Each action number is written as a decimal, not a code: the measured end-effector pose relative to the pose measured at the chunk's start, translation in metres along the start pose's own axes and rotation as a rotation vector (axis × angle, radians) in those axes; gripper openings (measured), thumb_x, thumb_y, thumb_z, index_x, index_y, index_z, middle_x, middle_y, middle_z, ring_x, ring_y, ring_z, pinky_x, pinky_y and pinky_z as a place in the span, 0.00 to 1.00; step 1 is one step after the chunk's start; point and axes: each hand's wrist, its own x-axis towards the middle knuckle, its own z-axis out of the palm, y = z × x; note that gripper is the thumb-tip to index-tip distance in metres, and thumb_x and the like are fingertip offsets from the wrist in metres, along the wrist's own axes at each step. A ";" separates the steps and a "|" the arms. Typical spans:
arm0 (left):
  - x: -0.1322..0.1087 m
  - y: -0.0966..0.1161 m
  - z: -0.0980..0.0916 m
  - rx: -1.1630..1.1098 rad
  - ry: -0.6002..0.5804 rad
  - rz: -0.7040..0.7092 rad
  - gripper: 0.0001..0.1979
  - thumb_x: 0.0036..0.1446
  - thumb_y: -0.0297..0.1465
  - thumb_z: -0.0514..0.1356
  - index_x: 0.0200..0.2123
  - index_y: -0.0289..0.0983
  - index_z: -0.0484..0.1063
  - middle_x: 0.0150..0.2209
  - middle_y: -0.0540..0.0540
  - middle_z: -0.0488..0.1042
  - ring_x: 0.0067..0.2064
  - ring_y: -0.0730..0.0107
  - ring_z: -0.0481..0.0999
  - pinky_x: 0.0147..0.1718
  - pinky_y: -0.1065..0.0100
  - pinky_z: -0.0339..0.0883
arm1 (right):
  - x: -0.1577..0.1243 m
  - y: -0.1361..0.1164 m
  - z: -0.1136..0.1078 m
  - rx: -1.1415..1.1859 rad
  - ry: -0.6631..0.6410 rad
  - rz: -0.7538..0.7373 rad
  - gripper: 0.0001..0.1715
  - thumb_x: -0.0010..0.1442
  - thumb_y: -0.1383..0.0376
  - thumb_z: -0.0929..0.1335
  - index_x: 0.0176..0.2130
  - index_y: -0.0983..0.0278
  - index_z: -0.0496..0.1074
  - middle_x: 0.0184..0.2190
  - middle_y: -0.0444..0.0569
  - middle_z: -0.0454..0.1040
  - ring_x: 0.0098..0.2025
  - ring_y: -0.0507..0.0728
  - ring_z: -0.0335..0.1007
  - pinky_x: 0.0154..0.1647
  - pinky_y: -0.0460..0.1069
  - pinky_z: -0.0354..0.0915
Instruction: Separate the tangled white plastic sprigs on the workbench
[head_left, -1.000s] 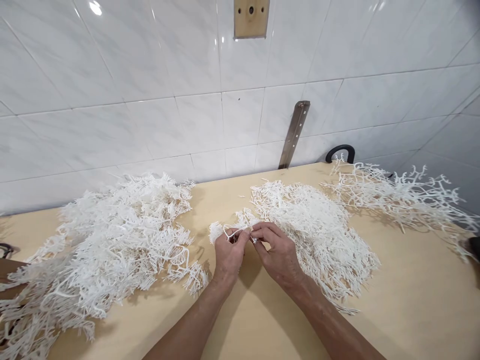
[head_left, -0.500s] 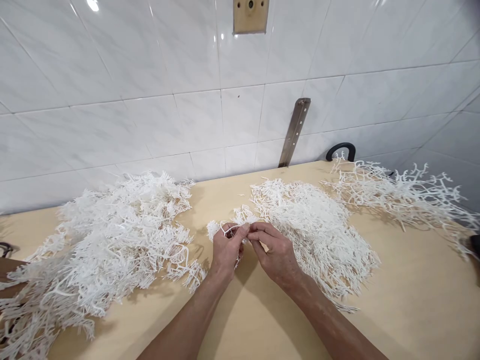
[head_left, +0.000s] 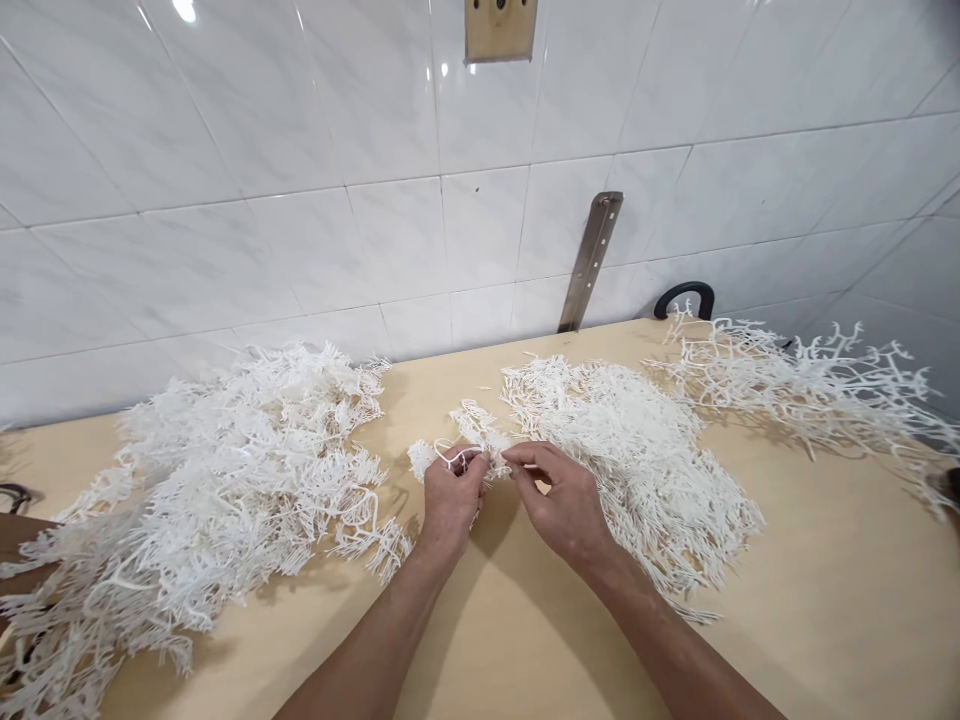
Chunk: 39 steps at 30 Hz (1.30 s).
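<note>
My left hand point(head_left: 452, 500) is closed in a pinch around a white branched plastic sprig point(head_left: 457, 458), whose feathery ends stick out beyond the fingers. Just to its right, my right hand point(head_left: 561, 498) has thumb and forefinger pressed together by the sprig's fine tips; whatever is between them is too small to make out. A narrow gap separates the two hands. Close behind my right hand lies a heap of fine white strands point(head_left: 622, 430). Left of my hands spreads a larger, bushier pile of white sprigs point(head_left: 247, 480).
Bare, stiff white branches point(head_left: 795, 380) lie at the right of the wooden table point(head_left: 480, 660). A metal bracket point(head_left: 591, 262) and a black curved handle point(head_left: 684, 298) stand by the tiled wall point(head_left: 292, 245). Part of a brown object point(head_left: 22, 545) shows at far left.
My right hand has drawn slightly right, away from my left, opening a small gap between them. My left hand keeps its hold on the sprig.
</note>
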 end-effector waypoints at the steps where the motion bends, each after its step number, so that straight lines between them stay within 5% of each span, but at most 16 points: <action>1: 0.001 -0.001 0.000 -0.025 0.009 0.005 0.11 0.47 0.36 0.66 0.30 0.36 0.73 0.15 0.56 0.63 0.15 0.78 0.59 0.14 0.74 0.52 | 0.000 0.001 -0.001 0.034 -0.015 0.101 0.09 0.61 0.65 0.66 0.40 0.61 0.76 0.38 0.50 0.78 0.37 0.56 0.77 0.39 0.52 0.75; 5: 0.003 -0.002 0.001 -0.136 0.007 0.000 0.16 0.43 0.35 0.69 0.35 0.36 0.73 0.18 0.55 0.66 0.18 0.78 0.62 0.16 0.74 0.54 | 0.002 0.009 -0.004 0.240 -0.157 0.446 0.15 0.60 0.57 0.69 0.42 0.63 0.75 0.32 0.49 0.78 0.31 0.56 0.76 0.37 0.54 0.75; 13: 0.006 -0.002 0.000 -0.233 0.054 -0.007 0.20 0.39 0.35 0.73 0.35 0.34 0.74 0.23 0.53 0.71 0.22 0.78 0.66 0.24 0.72 0.61 | 0.005 0.006 -0.009 0.562 -0.261 0.676 0.20 0.54 0.52 0.74 0.40 0.64 0.75 0.33 0.48 0.74 0.35 0.56 0.74 0.36 0.54 0.76; 22: 0.006 -0.003 -0.002 -0.181 0.018 -0.014 0.17 0.42 0.37 0.71 0.32 0.35 0.73 0.25 0.52 0.71 0.24 0.74 0.69 0.24 0.70 0.62 | 0.003 0.009 -0.008 0.376 -0.271 0.413 0.22 0.58 0.51 0.71 0.45 0.64 0.74 0.38 0.51 0.77 0.39 0.57 0.74 0.38 0.53 0.74; 30: 0.005 -0.007 0.001 -0.155 0.055 0.040 0.15 0.46 0.39 0.68 0.30 0.35 0.70 0.22 0.53 0.68 0.23 0.75 0.68 0.26 0.71 0.63 | -0.003 0.014 0.006 0.302 -0.083 0.340 0.17 0.60 0.52 0.70 0.40 0.63 0.71 0.27 0.46 0.72 0.27 0.53 0.69 0.27 0.48 0.69; 39: 0.002 -0.006 0.004 -0.131 0.099 0.045 0.13 0.48 0.37 0.66 0.32 0.36 0.70 0.24 0.53 0.68 0.23 0.76 0.67 0.25 0.72 0.61 | -0.007 0.007 0.010 0.167 -0.074 0.270 0.21 0.61 0.55 0.69 0.51 0.62 0.72 0.36 0.50 0.75 0.34 0.55 0.71 0.30 0.48 0.69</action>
